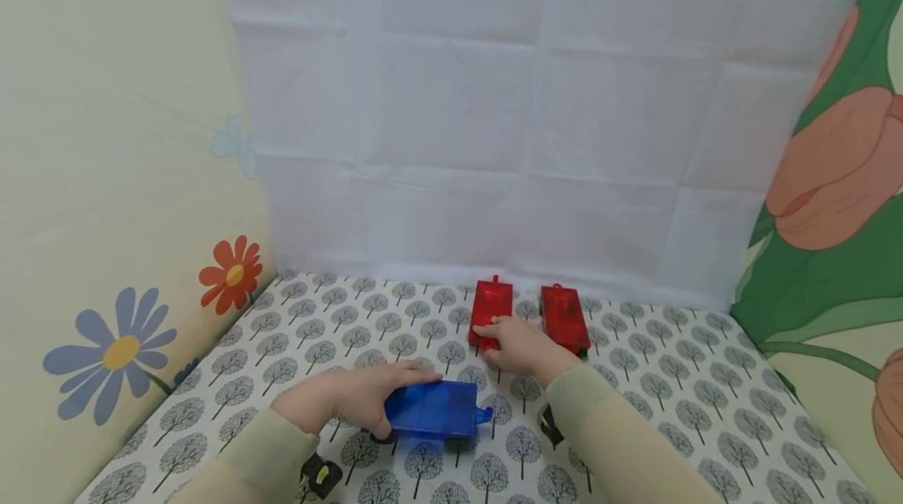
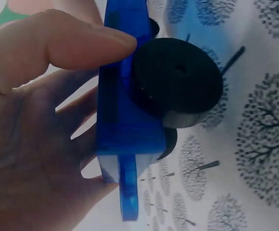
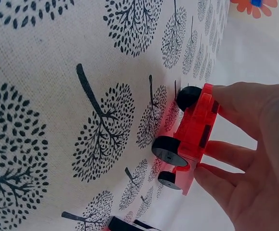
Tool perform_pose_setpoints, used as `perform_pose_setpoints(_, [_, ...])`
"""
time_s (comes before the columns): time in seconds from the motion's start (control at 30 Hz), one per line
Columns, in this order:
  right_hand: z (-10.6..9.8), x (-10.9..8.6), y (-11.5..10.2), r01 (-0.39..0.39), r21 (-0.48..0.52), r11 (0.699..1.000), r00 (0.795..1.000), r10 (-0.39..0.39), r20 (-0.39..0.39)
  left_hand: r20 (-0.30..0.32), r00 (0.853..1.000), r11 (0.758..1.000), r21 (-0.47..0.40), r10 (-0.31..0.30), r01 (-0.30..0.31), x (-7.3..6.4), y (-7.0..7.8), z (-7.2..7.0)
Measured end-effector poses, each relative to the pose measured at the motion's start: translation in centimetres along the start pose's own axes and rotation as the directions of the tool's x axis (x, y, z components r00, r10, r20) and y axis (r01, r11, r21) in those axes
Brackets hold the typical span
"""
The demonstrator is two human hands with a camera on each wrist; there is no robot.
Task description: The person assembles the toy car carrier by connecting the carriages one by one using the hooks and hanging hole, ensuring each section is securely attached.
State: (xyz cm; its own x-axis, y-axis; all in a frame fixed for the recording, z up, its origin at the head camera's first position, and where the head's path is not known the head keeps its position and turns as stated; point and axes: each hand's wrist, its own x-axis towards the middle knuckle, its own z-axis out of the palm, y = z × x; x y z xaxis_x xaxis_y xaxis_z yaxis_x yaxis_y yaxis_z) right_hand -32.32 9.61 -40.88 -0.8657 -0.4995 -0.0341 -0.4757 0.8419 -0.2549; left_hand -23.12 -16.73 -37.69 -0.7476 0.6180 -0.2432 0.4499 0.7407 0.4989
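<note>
My left hand (image 1: pixel 370 396) grips a see-through blue toy car base (image 1: pixel 432 408) with black wheels and a loop at one end. In the left wrist view, the thumb lies by a wheel of the blue car base (image 2: pixel 118 130), and the fingers reach behind its body. Farther forward, my right hand (image 1: pixel 520 343) holds a red toy car base (image 1: pixel 491 302) by its near part. The right wrist view shows thumb and fingertips on opposite edges of this red car base (image 3: pixel 196 127), with its black wheels toward the cloth.
A second red car base (image 1: pixel 562 312) stands just right of the held one. Beneath everything lies a white cloth (image 1: pixel 310 347) printed with dark trees. A white sheet (image 1: pixel 458 112) hangs behind, and flowered panels (image 1: pixel 120 198) stand at both sides.
</note>
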Motion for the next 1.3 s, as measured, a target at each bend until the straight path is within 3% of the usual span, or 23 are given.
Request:
perform_pose_setpoints(0.2, [0.1,0.1,-0.2,-0.001,-0.005,1.000,1.000,0.001,-0.008,0.034,0.999,1.000,0.019,0.017,-0.018,0.2,-0.3,0.6])
perform_pose_setpoints(0.5, [-0.1,-0.1,-0.3,-0.017,0.008,1.000,1.000,0.017,0.012,0.019,1.000,1.000,0.024,-0.013,0.013,-0.1,-0.3,1.0])
perform_pose_setpoints(0.83, [-0.3,0.0,-0.3,-0.023,0.036,0.999,1.000,0.023,0.016,-0.072,0.997,0.998,0.064,0.001,0.003,-0.1,0.4,1.1])
perform_pose_setpoints(1.07, [-0.3,-0.1,-0.2,-0.010,-0.005,1.000,1.000,0.010,0.017,-0.104,0.993,0.993,0.102,-0.052,0.062,0.1,0.4,1.5])
perform_pose_setpoints(1.3, [-1.0,-0.6,-0.1,0.005,-0.036,0.999,0.999,-0.004,0.038,-0.118,0.991,0.989,0.123,-0.067,0.082,0.6,0.8,2.0])
